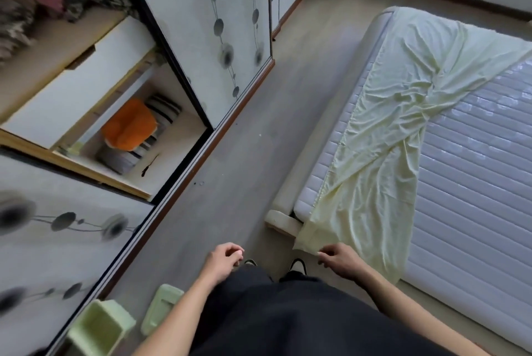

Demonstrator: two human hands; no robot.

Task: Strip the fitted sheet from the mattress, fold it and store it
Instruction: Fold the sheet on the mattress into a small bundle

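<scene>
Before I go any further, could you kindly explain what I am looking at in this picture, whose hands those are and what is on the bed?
There is no machine here. A person wears a wide-angle camera on the head, so the single picture looks forward and down along their own body, and the room looks bent. The left hand hangs with loosely curled fingers and holds nothing. The right hand is at the near corner of a pale yellow sheet; I cannot tell whether it grips it. The sheet is already pulled partly off and lies bunched along one side of the mattress, whose white quilted top shows. On the left stands an open wardrobe with sliding doors and folded things inside. A green stool stands on the floor.
</scene>
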